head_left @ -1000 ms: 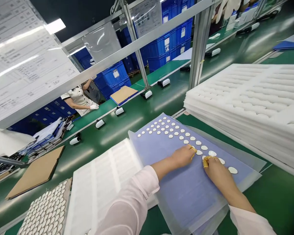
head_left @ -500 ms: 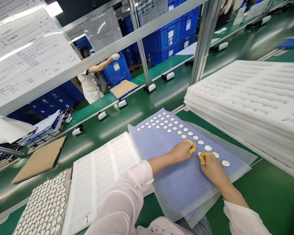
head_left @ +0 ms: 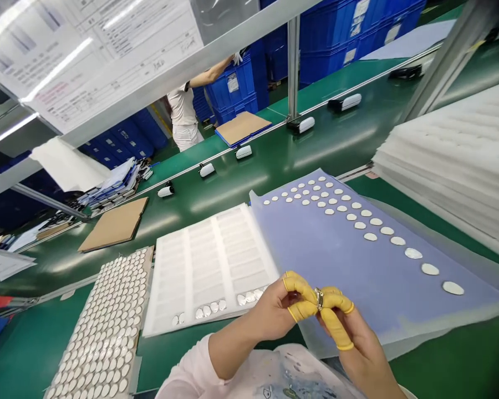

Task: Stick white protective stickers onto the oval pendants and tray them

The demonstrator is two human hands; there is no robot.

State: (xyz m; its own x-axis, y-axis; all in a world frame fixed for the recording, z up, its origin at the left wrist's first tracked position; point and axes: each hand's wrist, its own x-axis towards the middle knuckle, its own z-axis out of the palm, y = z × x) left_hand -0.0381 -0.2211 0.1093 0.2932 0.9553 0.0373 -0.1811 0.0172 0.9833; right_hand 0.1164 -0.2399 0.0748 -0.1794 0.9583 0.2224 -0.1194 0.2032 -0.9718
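Yellow finger cots cover the thumbs and fingertips of both hands. My left hand (head_left: 286,306) and my right hand (head_left: 346,318) pinch a small round metal-edged piece (head_left: 318,299) between them, seen edge-on, in front of my body. Beyond them lies a blue-violet sheet (head_left: 316,249) with slanting rows of white round pieces (head_left: 370,236). Left of it, a white foam tray (head_left: 172,277) has slots, and several glossy round pieces (head_left: 210,308) sit in its near slots. Farther left, a board (head_left: 103,310) is packed with white-faced round pieces.
Thick white foam trays (head_left: 453,160) are stacked at the right. A green conveyor belt (head_left: 208,194) crosses behind, with a brown board (head_left: 114,224) on it and small black-and-white devices (head_left: 301,125) along its far edge. A person (head_left: 185,113) stands beyond, near blue crates (head_left: 233,88).
Both hands have drawn back from the sheet towards my body and come together around a small round piece. The view has swung left and down, showing more of the tray and board.
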